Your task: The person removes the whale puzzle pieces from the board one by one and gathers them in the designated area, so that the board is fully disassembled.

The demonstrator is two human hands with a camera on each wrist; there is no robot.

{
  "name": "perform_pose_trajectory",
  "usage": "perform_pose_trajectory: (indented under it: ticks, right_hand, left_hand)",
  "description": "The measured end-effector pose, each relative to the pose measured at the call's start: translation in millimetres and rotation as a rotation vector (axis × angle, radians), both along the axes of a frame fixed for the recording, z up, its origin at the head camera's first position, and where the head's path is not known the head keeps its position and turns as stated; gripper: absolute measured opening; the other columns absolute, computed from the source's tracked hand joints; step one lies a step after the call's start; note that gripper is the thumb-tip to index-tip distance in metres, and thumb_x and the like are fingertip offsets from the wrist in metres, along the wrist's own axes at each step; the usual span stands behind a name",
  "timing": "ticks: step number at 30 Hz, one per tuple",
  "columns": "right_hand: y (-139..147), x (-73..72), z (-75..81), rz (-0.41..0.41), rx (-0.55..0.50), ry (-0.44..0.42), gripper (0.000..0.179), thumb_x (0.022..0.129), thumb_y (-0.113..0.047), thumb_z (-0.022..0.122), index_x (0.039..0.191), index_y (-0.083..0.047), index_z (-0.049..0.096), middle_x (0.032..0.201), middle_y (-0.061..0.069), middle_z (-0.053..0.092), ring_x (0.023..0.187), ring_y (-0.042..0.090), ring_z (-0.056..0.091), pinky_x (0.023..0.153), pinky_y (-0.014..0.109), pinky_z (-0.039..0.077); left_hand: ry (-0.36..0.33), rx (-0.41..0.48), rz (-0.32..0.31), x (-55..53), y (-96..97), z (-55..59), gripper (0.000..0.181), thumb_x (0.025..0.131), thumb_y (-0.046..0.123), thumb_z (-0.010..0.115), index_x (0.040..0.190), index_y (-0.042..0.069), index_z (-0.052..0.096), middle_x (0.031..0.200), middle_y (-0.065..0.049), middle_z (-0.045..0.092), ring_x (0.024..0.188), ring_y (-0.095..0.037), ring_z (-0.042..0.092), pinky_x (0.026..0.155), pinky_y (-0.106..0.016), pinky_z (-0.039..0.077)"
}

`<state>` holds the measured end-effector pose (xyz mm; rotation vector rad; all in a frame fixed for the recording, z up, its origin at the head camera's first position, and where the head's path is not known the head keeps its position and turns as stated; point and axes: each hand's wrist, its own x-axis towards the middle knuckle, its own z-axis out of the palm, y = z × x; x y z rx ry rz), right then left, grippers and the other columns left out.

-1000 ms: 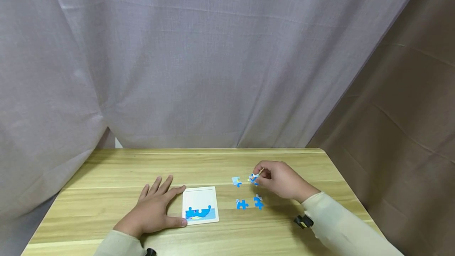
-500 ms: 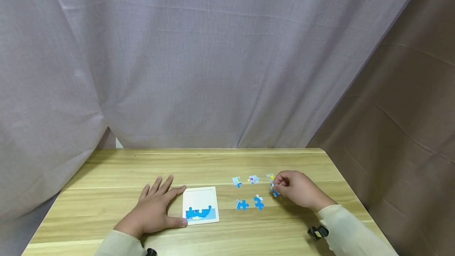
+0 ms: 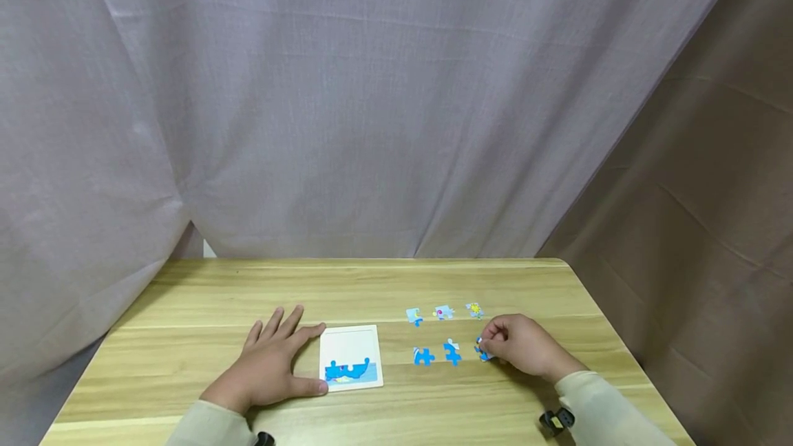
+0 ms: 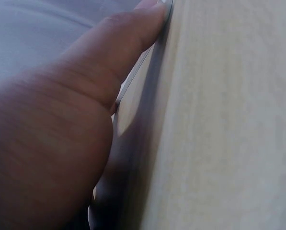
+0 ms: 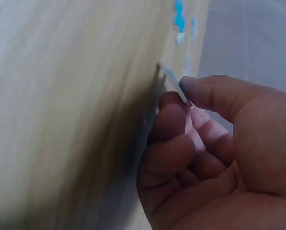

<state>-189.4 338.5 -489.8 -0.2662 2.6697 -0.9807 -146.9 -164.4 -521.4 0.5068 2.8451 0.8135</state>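
My right hand [image 3: 523, 345] pinches a blue jigsaw piece [image 3: 482, 352] between thumb and fingers, at the right end of the lower row of pieces. In the right wrist view that piece [image 5: 170, 82] is tilted, one edge close to the tabletop. My left hand [image 3: 263, 367] lies with fingers spread at the left of a white square puzzle tray [image 3: 349, 343], its thumb and index fingertip at the tray's left corners. Joined blue puzzle pieces [image 3: 347, 370] fill the tray's near strip. In the left wrist view the thumb [image 4: 128, 36] touches the tray's edge.
Beyond the held piece lies a sun-patterned piece [image 3: 474, 309], with a pale piece [image 3: 443, 312] and a corner piece [image 3: 414, 316] to its left. Two blue pieces, one [image 3: 424, 356] left of the other [image 3: 452, 352], lie nearer. A grey curtain [image 3: 347, 157] hangs behind the wooden table [image 3: 297, 288].
My right hand has left the pale piece in the far row, moved right past the sun-patterned piece, then come nearer with a blue piece pinched. My left hand has stayed by the tray.
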Motion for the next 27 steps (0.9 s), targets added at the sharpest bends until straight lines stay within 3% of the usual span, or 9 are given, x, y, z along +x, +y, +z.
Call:
perform_pose_trajectory:
  ticks: [5, 18, 27]
  right_hand:
    - [1, -0.8, -3.1, 0.015, 0.077, 0.050, 0.015, 0.102, -0.027, 0.084, 0.094, -0.018, 0.076, 0.079, -0.006, 0.067, 0.070, 0.008, 0.058, 0.064, 0.023, 0.047]
    - [2, -1.7, -0.8, 0.052, 0.142, 0.107, 0.018, 0.100, -0.026, 0.085, 0.091, -0.020, 0.070, 0.074, -0.010, 0.062, 0.065, 0.005, 0.053, 0.062, 0.023, 0.044]
    - [-14, -6.8, 26.7, 0.077, 0.137, 0.156, 0.018, 0.104, -0.029, 0.082, 0.092, -0.022, 0.070, 0.075, -0.009, 0.062, 0.063, 0.006, 0.052, 0.059, 0.024, 0.043]
  left_hand:
    - [0.008, -0.005, 0.001, -1.2, 0.1, -2.1, 0.108, 0.076, 0.085, 0.086, 0.167, 0.038, 0.054, 0.187, -0.018, 0.024, 0.172, -0.058, 0.013, 0.130, -0.085, 0.008]
    - [0.011, -0.001, -0.005, -1.7, -0.5, -3.4, 0.107, 0.077, 0.084, 0.087, 0.167, 0.037, 0.054, 0.187, -0.019, 0.024, 0.172, -0.058, 0.012, 0.130, -0.086, 0.007]
    - [0.011, 0.008, -0.002, -1.0, 0.0, -3.6, 0.107, 0.076, 0.083, 0.087, 0.167, 0.037, 0.055, 0.187, -0.019, 0.025, 0.173, -0.058, 0.012, 0.130, -0.085, 0.007]
